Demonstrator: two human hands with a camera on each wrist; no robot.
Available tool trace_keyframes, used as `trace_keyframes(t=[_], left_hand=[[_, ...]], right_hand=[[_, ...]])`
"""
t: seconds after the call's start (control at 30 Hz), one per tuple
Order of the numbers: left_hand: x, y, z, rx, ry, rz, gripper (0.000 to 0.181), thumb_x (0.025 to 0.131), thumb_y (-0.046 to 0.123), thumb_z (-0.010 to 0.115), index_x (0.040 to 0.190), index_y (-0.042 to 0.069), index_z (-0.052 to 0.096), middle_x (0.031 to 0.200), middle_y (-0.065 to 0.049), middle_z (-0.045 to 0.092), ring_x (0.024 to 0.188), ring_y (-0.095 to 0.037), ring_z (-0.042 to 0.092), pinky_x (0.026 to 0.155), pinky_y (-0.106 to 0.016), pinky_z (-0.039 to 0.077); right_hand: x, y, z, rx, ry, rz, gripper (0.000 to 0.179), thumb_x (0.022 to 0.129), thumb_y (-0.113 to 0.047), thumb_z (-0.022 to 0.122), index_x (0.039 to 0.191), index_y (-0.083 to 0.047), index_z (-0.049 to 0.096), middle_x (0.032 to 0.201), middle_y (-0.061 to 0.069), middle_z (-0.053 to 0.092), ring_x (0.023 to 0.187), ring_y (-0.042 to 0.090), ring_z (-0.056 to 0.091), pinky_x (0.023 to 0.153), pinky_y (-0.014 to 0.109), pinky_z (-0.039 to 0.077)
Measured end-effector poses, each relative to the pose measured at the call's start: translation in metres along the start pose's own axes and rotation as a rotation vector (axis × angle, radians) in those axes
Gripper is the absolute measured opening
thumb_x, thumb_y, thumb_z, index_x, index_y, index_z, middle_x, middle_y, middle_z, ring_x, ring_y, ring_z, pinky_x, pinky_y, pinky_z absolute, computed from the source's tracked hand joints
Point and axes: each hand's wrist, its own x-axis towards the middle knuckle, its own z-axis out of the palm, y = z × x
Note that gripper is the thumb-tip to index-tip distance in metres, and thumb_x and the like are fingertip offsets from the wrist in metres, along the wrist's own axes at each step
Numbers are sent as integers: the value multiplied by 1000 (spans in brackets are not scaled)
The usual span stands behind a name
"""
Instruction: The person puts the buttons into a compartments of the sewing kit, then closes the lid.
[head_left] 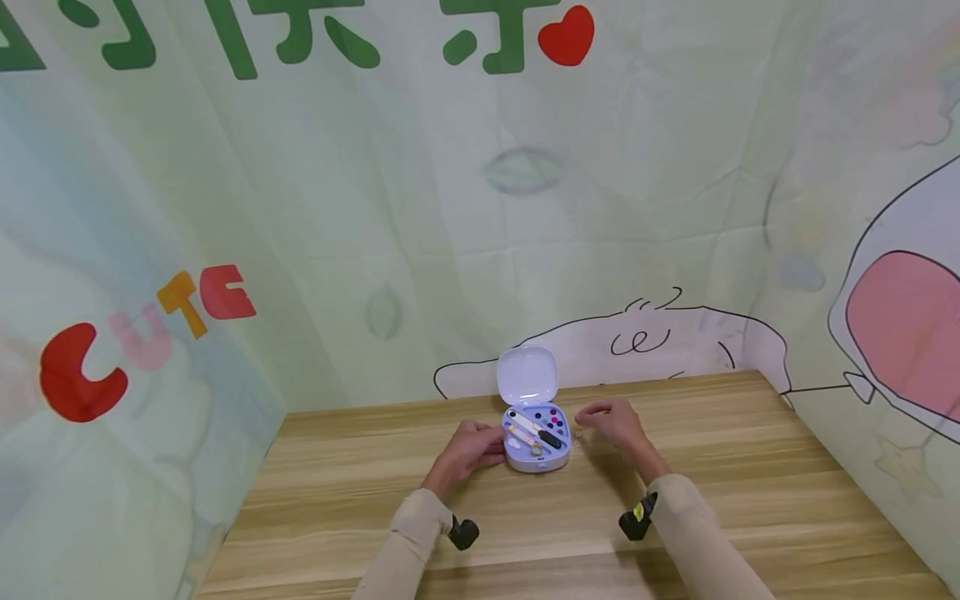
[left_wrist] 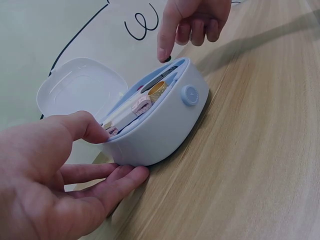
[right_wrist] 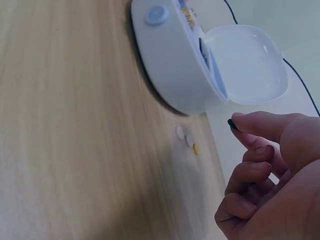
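A pale blue-white sewing box stands on the table, its lid raised at the back. My left hand holds the box's left side, thumb at the rim and the other fingers low against the wall. Between thumb and index finger, my right hand pinches a small dark button, just off the box's right side. Inside lie a gold thimble, a rolled tape measure, a dark-handled tool and several coloured buttons.
Two whitish buttons and a yellow button lie on the wooden table to the right of the box. A printed cloth wall rises behind the table's back edge, close to the lid.
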Motion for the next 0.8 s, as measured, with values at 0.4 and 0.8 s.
trace_keyframes(t=[0.4,0.8], left_hand=[[0,-1,-1,-1,0,-13,19,95,3,61,104,-12,69,96,-16,73,83,-17,69,81,-31,64],[0,1,0,12,-2,-10,22,95,3,61,107,-16,66,95,-16,73,82,-18,69,83,-36,64]], right_hand=[[4,-12,6,76,-27,54,29,93,-28,78,112,-7,77,105,9,66,84,22,50,66,29,40],[3,-24,17,136,-43,30,26,93,-27,78,110,-8,76,119,11,69,102,29,56,79,36,48]])
